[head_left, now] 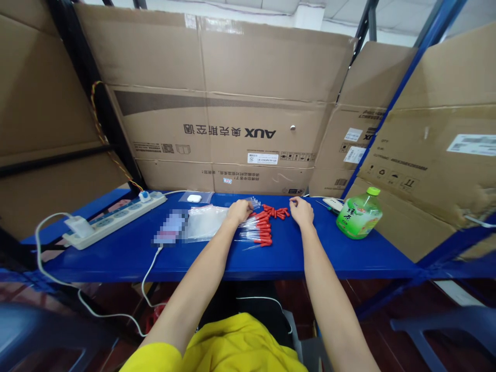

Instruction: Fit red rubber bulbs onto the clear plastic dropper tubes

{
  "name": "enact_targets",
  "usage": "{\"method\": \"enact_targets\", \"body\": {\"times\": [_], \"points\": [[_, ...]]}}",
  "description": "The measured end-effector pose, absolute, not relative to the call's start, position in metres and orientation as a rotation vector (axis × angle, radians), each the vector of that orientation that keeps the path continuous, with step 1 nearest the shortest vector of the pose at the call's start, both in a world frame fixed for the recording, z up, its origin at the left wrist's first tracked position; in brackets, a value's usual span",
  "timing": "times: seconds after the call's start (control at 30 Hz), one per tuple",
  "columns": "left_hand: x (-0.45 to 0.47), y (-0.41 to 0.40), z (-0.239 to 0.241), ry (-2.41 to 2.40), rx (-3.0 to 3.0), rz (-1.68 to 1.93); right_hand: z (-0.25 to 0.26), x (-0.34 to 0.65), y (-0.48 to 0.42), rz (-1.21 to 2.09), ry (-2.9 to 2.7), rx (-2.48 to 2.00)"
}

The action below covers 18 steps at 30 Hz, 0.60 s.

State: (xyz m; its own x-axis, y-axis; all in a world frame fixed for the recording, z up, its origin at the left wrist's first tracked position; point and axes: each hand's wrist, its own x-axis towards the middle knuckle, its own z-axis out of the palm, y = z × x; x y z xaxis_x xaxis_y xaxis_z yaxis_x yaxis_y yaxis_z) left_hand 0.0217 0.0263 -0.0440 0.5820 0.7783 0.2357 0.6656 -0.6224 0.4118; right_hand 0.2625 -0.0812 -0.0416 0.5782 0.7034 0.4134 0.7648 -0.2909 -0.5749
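My left hand (pixel 239 211) is closed, fingers curled down at the near side of a small pile of clear thin tubes (pixel 254 202). Whether a tube is between its fingertips is hidden. Just right of it lie loose red rubber bulbs (pixel 279 212). My right hand (pixel 302 211) hovers to the right of these bulbs, thumb and fingertips pinched together; what they hold, if anything, is too small to make out. Between my forearms, several droppers (pixel 264 232) lie in a row, clear tapered tubes pointing left and red bulbs to the right.
Clear plastic bags (pixel 207 223) lie left of my left hand, beside a blurred phone (pixel 170 227) on a cable. A power strip (pixel 116 219) sits farther left. On the right stands a green bottle (pixel 359 214). Cardboard (pixel 232 62) walls the blue table (pixel 155 266).
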Motion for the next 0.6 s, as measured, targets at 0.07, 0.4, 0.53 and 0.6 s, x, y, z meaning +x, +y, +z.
{"method": "enact_targets", "body": {"times": [0.07,0.4,0.53,0.6], "points": [[0.021,0.027,-0.044,1.175,2.500,0.625,-0.051,0.272,-0.080,-0.052,-1.228,-2.093],[0.018,0.029,-0.044,1.007,2.155,0.981,-0.069,0.278,-0.070,0.028,-1.270,-2.149],[0.020,0.022,-0.037,0.965,2.117,1.025,-0.059,0.273,-0.075,0.025,-1.252,-2.107],[0.020,0.017,-0.033,0.907,2.233,1.029,-0.052,0.265,-0.075,-0.013,-1.218,-2.023]]}}
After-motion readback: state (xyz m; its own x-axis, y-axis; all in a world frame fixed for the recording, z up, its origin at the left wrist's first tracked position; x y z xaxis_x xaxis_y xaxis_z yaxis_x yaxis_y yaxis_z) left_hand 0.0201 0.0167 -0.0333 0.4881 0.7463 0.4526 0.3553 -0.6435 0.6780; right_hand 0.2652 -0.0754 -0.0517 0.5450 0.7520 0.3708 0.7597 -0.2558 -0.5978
